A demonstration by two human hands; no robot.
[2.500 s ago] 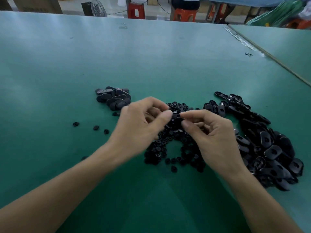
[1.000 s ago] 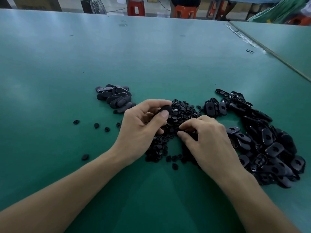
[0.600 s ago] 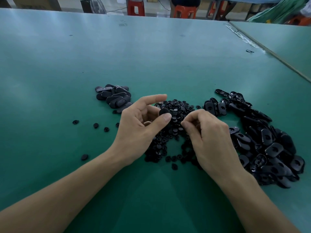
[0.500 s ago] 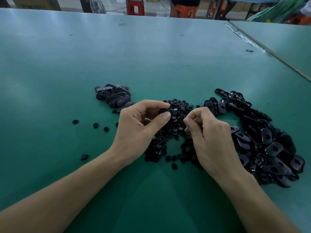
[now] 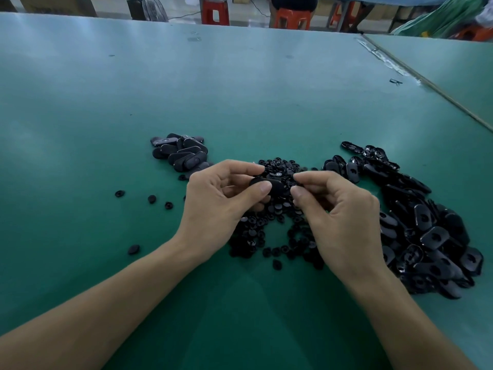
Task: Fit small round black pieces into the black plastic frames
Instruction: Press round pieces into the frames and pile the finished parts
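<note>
Left hand (image 5: 216, 206) grasps a smooth oval black plastic frame (image 5: 269, 185) between thumb and fingers, above the heap of small round pieces (image 5: 277, 225) on the matte green desk (image 5: 240, 89). Right hand (image 5: 344, 217) pinches 1 tiny piece beside it, fingertips now closer than 0.5 s ago. Empty frames (image 5: 432, 233) right; filled frames (image 5: 181, 153) left. No writing legible.

Both forearms are bare to the frame's edge, with no sleeve in view. The left hand (image 5: 221, 201) and right hand (image 5: 338, 214) are bare and have short, plain nails.
</note>
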